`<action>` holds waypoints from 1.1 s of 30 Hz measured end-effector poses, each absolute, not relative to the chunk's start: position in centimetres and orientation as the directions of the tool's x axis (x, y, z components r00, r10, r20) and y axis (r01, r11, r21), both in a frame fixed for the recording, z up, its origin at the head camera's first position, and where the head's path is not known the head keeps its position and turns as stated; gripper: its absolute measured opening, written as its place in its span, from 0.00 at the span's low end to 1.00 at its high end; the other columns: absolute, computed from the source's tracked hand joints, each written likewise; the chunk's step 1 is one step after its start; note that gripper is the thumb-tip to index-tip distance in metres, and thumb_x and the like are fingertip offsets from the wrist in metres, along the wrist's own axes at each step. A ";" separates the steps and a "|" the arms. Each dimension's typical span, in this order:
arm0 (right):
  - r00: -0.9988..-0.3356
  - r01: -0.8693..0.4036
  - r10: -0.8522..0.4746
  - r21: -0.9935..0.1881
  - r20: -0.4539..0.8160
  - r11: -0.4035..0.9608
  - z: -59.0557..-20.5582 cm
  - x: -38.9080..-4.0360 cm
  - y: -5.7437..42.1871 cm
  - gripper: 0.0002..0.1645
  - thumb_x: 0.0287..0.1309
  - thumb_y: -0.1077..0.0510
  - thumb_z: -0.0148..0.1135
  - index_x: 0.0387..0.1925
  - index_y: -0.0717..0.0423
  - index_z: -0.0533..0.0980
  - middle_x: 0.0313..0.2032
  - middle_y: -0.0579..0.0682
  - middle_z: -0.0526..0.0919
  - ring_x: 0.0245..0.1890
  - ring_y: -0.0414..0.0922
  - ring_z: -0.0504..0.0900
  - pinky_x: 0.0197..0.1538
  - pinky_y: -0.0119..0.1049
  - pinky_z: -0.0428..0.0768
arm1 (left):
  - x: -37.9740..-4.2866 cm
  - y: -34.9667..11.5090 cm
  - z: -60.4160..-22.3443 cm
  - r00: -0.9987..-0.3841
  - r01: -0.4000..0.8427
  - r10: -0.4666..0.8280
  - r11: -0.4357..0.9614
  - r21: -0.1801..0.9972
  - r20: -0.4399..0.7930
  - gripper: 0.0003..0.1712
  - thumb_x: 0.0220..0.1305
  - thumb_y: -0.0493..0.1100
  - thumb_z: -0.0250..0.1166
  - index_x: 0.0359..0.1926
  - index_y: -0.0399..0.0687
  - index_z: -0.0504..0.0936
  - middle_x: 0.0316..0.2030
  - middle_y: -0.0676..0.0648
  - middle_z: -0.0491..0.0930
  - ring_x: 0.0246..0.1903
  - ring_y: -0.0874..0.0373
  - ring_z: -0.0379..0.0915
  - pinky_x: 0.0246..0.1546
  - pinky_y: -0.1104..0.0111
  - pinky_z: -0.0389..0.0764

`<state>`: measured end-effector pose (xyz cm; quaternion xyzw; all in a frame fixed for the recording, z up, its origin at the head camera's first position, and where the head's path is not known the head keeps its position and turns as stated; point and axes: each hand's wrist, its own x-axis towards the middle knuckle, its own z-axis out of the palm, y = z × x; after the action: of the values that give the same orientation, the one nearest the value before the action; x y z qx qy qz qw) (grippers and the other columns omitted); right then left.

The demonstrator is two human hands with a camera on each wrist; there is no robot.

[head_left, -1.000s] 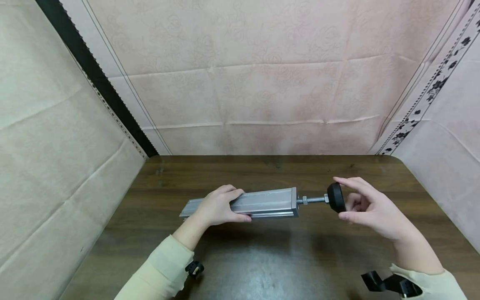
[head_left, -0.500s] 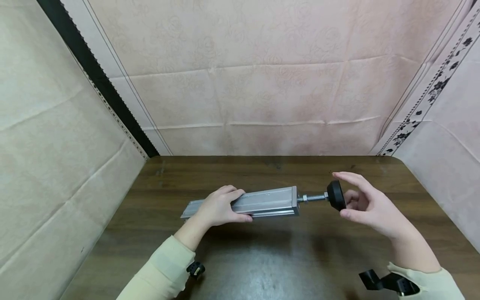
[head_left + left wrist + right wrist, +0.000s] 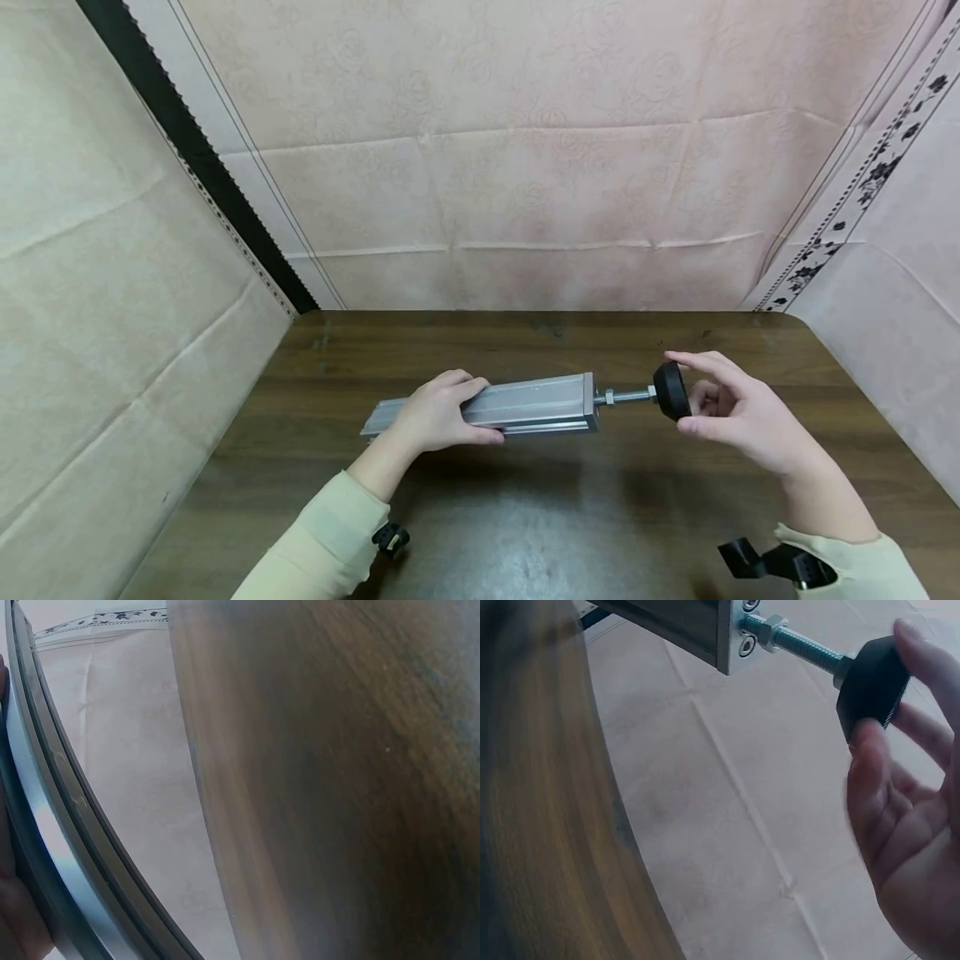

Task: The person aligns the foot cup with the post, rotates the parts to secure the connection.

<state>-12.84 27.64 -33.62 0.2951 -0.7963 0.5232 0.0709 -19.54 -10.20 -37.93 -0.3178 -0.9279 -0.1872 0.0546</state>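
Note:
My left hand [image 3: 442,412] grips an aluminium profile [image 3: 532,400], fingers over the top and thumb along the near side. It is held lengthwise above the table. From its right end plate [image 3: 735,637], fixed with screws, sticks a threaded rod [image 3: 806,649] with a hex nut [image 3: 769,634]. A black round levelling foot [image 3: 671,390] sits on the rod's outer end. My right hand [image 3: 738,408] pinches the foot's rim between index finger and thumb, the other fingers curled behind it. In the left wrist view the profile [image 3: 67,825] runs down the left side, with part of the hand at the edge.
The brown wooden table [image 3: 510,533] lies below both hands, with its far edge ahead. Pale patterned cloth [image 3: 487,167] hangs behind it, and more cloth walls stand at left and right. Black camera mounts [image 3: 780,567] sit on both wrists.
My right index finger lifted off the foot's rim half a second ago and is back on it now. The right hand shifted slightly left overall. The left hand and the profile stay almost still.

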 end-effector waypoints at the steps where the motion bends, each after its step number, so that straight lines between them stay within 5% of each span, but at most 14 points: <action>1: -0.825 -0.541 -0.374 -0.781 0.423 0.311 -33.6 -12.8 27.6 0.45 0.42 0.79 0.65 0.65 0.61 0.62 0.42 0.46 0.72 0.28 0.38 0.77 0.26 0.32 0.73 | -19.5 -10.2 -37.9 -0.792 0.611 0.570 0.729 0.310 0.221 0.44 0.41 0.69 0.70 0.56 0.47 0.78 0.47 0.48 0.75 0.45 0.56 0.71 0.44 0.62 0.75; 6: -0.830 -0.538 -0.350 -0.788 0.433 0.299 -33.9 -13.1 27.3 0.40 0.44 0.79 0.63 0.61 0.64 0.65 0.43 0.48 0.73 0.35 0.39 0.78 0.35 0.28 0.76 | -19.5 -10.2 -38.0 -0.795 0.606 0.568 0.735 0.304 0.214 0.45 0.41 0.70 0.69 0.56 0.48 0.78 0.47 0.48 0.75 0.45 0.56 0.71 0.44 0.62 0.75; 14: -0.788 -0.571 -0.407 -0.795 0.462 0.205 -33.9 -13.2 27.4 0.44 0.46 0.82 0.59 0.66 0.63 0.59 0.59 0.49 0.62 0.34 0.39 0.77 0.30 0.30 0.74 | -19.7 -10.1 -38.1 -0.804 0.594 0.563 0.739 0.318 0.192 0.45 0.42 0.70 0.69 0.56 0.47 0.77 0.48 0.47 0.75 0.46 0.55 0.71 0.45 0.61 0.75; 22: -0.651 -0.622 -0.540 -0.782 0.534 -0.023 -34.6 -13.9 27.8 0.52 0.37 0.91 0.52 0.67 0.71 0.50 0.64 0.57 0.53 0.34 0.42 0.77 0.26 0.34 0.72 | -19.9 -10.2 -38.2 -0.816 0.577 0.547 0.744 0.337 0.190 0.45 0.42 0.69 0.69 0.57 0.48 0.77 0.49 0.47 0.75 0.46 0.55 0.71 0.45 0.61 0.75; 29: -0.774 -0.583 -0.458 -0.775 0.438 0.244 -34.3 -13.6 27.7 0.49 0.45 0.83 0.60 0.69 0.62 0.55 0.49 0.48 0.63 0.21 0.40 0.73 0.19 0.34 0.70 | -19.9 -10.2 -38.2 -0.817 0.575 0.545 0.747 0.334 0.186 0.46 0.42 0.70 0.69 0.57 0.47 0.77 0.50 0.47 0.75 0.47 0.54 0.71 0.46 0.60 0.74; 33: -0.839 -0.527 -0.367 -0.767 0.402 0.366 -34.2 -13.4 27.4 0.45 0.47 0.77 0.63 0.67 0.57 0.61 0.47 0.44 0.69 0.24 0.40 0.75 0.24 0.32 0.73 | -19.9 -10.2 -38.4 -0.819 0.573 0.543 0.752 0.325 0.187 0.46 0.41 0.70 0.69 0.57 0.47 0.77 0.49 0.47 0.75 0.47 0.54 0.71 0.46 0.60 0.74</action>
<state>-13.41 27.43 -34.17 0.2717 -0.8225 0.4930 0.0813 -19.92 -10.15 -38.36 -0.2984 -0.9352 -0.1864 0.0404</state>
